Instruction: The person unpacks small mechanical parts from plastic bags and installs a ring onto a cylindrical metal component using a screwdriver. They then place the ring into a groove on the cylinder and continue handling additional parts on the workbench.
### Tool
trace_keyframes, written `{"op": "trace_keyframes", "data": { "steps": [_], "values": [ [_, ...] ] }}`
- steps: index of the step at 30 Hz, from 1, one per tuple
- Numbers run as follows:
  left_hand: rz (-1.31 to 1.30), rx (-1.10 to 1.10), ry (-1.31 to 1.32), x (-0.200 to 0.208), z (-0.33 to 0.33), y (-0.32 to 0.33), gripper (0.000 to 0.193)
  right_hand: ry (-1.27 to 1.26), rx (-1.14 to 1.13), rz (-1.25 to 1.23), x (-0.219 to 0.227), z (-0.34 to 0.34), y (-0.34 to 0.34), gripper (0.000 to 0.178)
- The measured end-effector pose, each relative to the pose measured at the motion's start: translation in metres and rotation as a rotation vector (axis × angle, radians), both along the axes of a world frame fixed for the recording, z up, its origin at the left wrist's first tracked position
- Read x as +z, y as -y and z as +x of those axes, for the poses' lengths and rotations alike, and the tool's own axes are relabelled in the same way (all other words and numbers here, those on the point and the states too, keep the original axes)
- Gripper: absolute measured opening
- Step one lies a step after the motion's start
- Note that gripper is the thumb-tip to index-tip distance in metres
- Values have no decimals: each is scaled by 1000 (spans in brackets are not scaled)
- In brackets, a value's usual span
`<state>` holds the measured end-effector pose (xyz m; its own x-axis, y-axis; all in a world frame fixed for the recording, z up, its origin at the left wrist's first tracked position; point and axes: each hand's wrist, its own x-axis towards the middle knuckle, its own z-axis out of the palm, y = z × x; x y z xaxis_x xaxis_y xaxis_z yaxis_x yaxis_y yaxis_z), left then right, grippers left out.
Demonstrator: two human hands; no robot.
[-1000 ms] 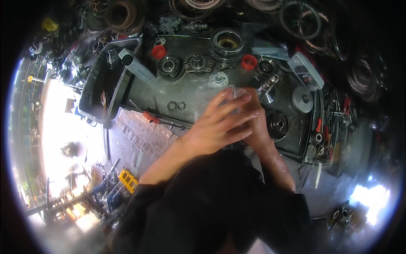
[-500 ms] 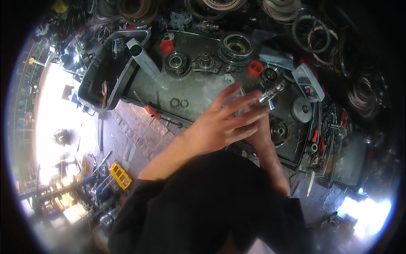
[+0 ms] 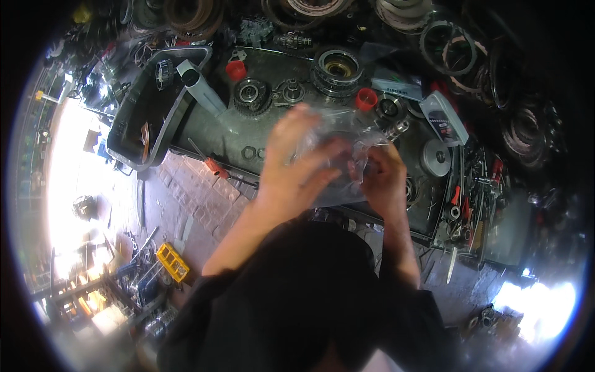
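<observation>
A clear, crumpled plastic bag [image 3: 339,124] is spread between my hands above the bench. My right hand [image 3: 385,180] pinches its right edge with bent fingers. Against the left side of the bag, my left hand [image 3: 288,170] is blurred by motion, its fingers stretched and apart; the bag partly covers them. A shiny metal shaft [image 3: 396,129] shows just beyond my right hand, its lower end hidden. Behind the bag are a round gear assembly [image 3: 250,94], a flanged part with a central stub [image 3: 292,91] and a large ring-shaped drum [image 3: 338,69].
On the bench lie two red caps [image 3: 236,70] [image 3: 366,99], a grey bottle [image 3: 201,87] leaning on a deep black pan [image 3: 118,146], a round metal disc [image 3: 436,157] and a clear plastic case [image 3: 444,121]. A screwdriver [image 3: 215,167] lies along the front edge. Tools crowd the right.
My hands have moved apart, stretching the plastic bag between them. The left has shifted left, off the shaft, and the right hand now shows gripping the bag's edge.
</observation>
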<state>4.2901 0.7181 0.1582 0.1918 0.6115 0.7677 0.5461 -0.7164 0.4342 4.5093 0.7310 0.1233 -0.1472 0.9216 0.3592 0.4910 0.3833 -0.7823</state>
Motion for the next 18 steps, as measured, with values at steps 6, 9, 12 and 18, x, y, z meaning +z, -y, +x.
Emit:
{"op": "trace_keyframes", "data": {
  "steps": [6, 9, 12, 18],
  "values": [
    [-860, -98, 696, -25, 5, 7, 34, -247, -123, -139, 18, 30, -2, 20],
    [-996, -122, 662, -35, 13, 0, 22, -336, -124, -144, 17, 46, -8, 19],
    [-1017, -56, 586, -38, 26, -15, 18, -410, -184, -93, 15, 69, -20, 15],
    [-839, 71, 419, -40, 74, -82, 18, -837, -455, -171, 19, 140, -41, 9]
  ]
}}
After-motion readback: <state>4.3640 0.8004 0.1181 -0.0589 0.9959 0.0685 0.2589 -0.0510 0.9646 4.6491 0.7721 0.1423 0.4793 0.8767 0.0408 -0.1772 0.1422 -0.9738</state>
